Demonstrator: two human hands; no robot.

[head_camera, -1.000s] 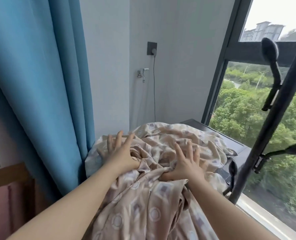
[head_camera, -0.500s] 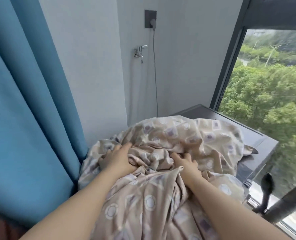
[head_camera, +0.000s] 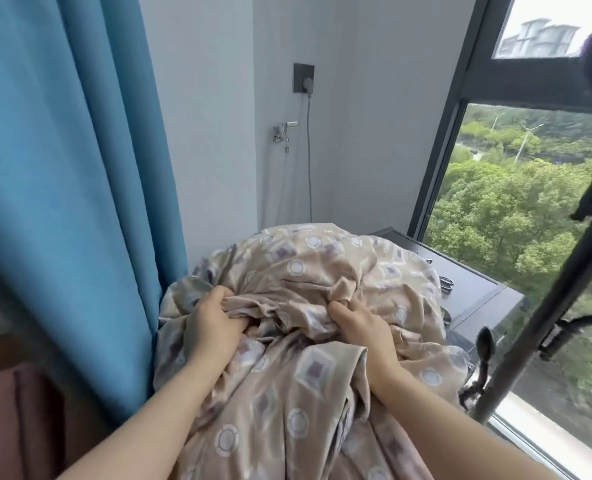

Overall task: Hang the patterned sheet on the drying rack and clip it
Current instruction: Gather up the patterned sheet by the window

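Observation:
The patterned sheet [head_camera: 322,271], beige with white circles and purple squares, lies in a crumpled heap before me and spills down toward the bottom edge. My left hand [head_camera: 215,323] grips a bunched fold on the heap's left side, fingers curled into the cloth. My right hand [head_camera: 360,323] clutches another fold near the middle, fingers buried in the fabric. A black drying rack pole [head_camera: 544,320] slants up at the right, with black hook arms [head_camera: 485,344] sticking out from it. No clips can be made out.
A blue curtain [head_camera: 73,168] hangs at the left. A grey wall with a socket [head_camera: 303,77], cable and tap [head_camera: 282,131] stands behind. A dark appliance top [head_camera: 474,285] sits under the sheet's right side. A large window [head_camera: 516,202] fills the right.
Both hands went from lying flat with spread fingers on the sheet to closing on folds of it. The view dipped, then rose again, bringing the rack pole back in.

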